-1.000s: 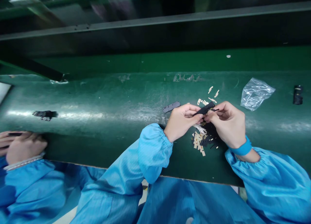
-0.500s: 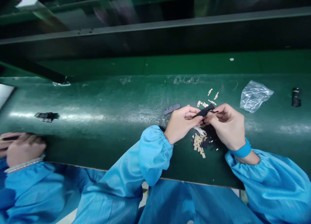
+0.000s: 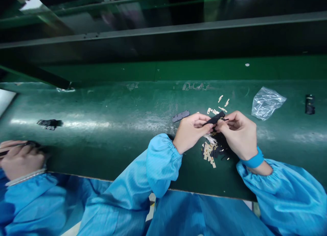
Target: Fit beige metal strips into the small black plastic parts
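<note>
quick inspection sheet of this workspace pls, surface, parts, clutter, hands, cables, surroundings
Surface: green table, scuffed, with pale worn patches
Job's things: black part, held; pale strips and dark bits piled nearer the person; grey plate to the left
Clutter: clear plastic bag at right
Hands: left hand grips the black part; right hand has fingertips at it, grip partly hidden
Cables: nothing seen
Surroundings: co-worker's hand far left; grey rail behind

Hands (image 3: pixel 188 133) holding a black part (image 3: pixel 215 118), pale strips (image 3: pixel 209 153) nearby, green table (image 3: pixel 122 144).

Glare streaks the bench (image 3: pixel 143 99) below a dim, blurry background (image 3: pixel 122 21).
</note>
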`<state>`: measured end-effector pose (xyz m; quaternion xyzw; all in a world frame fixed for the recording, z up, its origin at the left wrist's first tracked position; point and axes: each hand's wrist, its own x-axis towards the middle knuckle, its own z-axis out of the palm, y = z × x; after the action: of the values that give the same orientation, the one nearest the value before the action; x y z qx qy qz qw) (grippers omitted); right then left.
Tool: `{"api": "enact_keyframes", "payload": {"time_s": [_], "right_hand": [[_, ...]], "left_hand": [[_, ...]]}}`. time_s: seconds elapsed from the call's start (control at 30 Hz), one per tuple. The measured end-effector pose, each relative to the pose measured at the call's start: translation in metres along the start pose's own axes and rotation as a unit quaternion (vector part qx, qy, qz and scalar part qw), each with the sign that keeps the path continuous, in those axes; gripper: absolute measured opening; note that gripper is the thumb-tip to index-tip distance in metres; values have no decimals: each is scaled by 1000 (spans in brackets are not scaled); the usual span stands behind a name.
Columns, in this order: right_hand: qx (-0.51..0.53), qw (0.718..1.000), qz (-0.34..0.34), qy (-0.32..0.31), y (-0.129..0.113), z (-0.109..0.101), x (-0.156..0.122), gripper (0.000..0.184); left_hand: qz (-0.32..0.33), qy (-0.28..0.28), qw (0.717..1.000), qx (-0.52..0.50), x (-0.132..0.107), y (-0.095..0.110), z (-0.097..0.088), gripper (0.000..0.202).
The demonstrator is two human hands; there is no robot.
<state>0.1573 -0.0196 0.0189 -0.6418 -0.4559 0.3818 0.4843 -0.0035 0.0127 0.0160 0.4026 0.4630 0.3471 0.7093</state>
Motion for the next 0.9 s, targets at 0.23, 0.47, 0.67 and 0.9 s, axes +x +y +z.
{"api": "enact_keyframes", "payload": {"time_s": [0.23,0.47,0.67,0.9], "right_hand": [[1,1000,-9,6,2,1,0,17],[-9,1000,-22,8,6,0,1,18],[-10,1000,-16,7,5,1,1,16],[-38,999,-36,-5,8,1,2,14]], "left_hand": [[-4,-2,1000,2,-2,1,1,18],[-2,-5,1000,14,-2,0,0,20],[-2,-6,1000,9,-1,-2,-1,20],[-5,-4,1000,4,-2,0,1,20]]}}
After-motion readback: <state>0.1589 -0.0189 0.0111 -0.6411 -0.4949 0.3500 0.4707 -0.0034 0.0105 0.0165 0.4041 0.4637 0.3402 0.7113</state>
